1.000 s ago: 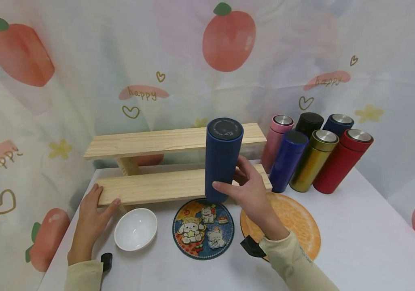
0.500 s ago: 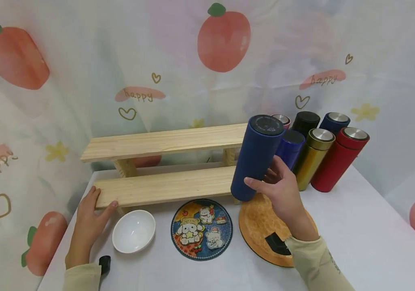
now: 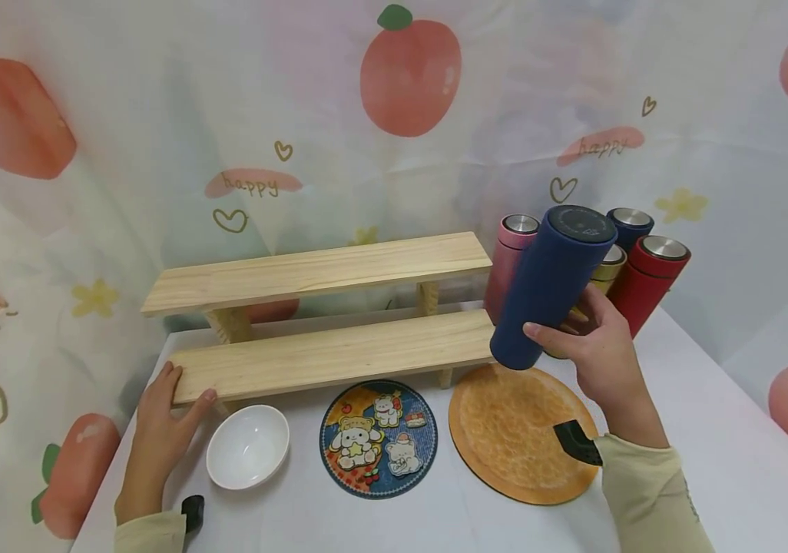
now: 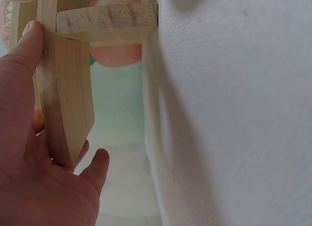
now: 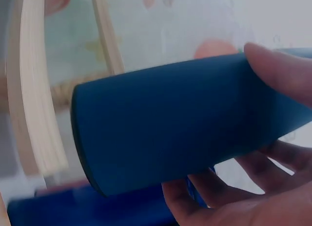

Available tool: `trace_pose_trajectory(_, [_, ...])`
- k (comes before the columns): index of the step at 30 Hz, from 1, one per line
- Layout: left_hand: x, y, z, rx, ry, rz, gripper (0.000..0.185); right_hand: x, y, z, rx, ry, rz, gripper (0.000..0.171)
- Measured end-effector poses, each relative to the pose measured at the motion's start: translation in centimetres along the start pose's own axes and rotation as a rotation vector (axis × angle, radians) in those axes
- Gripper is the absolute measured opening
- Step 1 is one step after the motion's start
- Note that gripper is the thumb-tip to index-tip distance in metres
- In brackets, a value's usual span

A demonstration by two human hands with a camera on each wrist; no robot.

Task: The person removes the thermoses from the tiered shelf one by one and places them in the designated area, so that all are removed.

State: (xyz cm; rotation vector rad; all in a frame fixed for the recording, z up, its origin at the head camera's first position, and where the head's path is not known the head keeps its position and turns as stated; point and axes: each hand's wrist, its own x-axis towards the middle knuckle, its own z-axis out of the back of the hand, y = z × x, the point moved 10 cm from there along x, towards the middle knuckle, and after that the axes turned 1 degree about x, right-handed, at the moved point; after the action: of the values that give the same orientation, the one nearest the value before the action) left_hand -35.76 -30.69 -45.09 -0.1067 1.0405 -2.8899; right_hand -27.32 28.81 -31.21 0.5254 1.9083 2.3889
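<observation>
Dark blue flask (image 3: pixel 546 288) tilted in the right hand (image 3: pixel 597 357) grip above the orange mat (image 3: pixel 504 445); left hand (image 3: pixel 162 418) grip clasped on the lower shelf board (image 3: pixel 339 353).

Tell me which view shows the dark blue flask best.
Head view: the whole dark blue flask shows, tilted, lid up, gripped by the right hand above the orange mat. Right wrist shows only its lower body and base, close. Left wrist shows none of it.

- white bowl (image 3: pixel 247 458) near the table's front left
- cartoon bear coaster (image 3: pixel 378 438) right beside it, orange round mat (image 3: pixel 514 432) next over
- pink (image 3: pixel 508 261), gold (image 3: pixel 607 263), red (image 3: pixel 647 282) flasks bunched at the back right (one more dark blue (image 3: pixel 629 224) behind)
- peach-print backdrop (image 3: pixel 408 77)
</observation>
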Motion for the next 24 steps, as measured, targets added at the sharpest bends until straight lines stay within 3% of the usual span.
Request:
trace_pose_trajectory(5, [-0.1,0.1,0.1,-0.005,-0.019,0.002,0.099,0.5,-0.5,2.3,0.027,-0.045,0.038,0.08])
trace_pose_trajectory(10, [-0.1,0.0,0.1,-0.008,-0.024,0.0,0.098,0.6,-1.7,5.0,0.019,-0.096,0.009,0.079])
trace_pose_trajectory(18, [-0.1,-0.3,0.1,-0.013,-0.028,-0.025,0.097,0.8,-3.3,7.9,0.158,-0.098,0.006,0.093])
trace_pose_trajectory(24, [-0.2,-0.3,0.2,-0.011,-0.022,-0.019,0.097,1.0,-5.1,9.3,0.144,-0.1,-0.011,0.098])
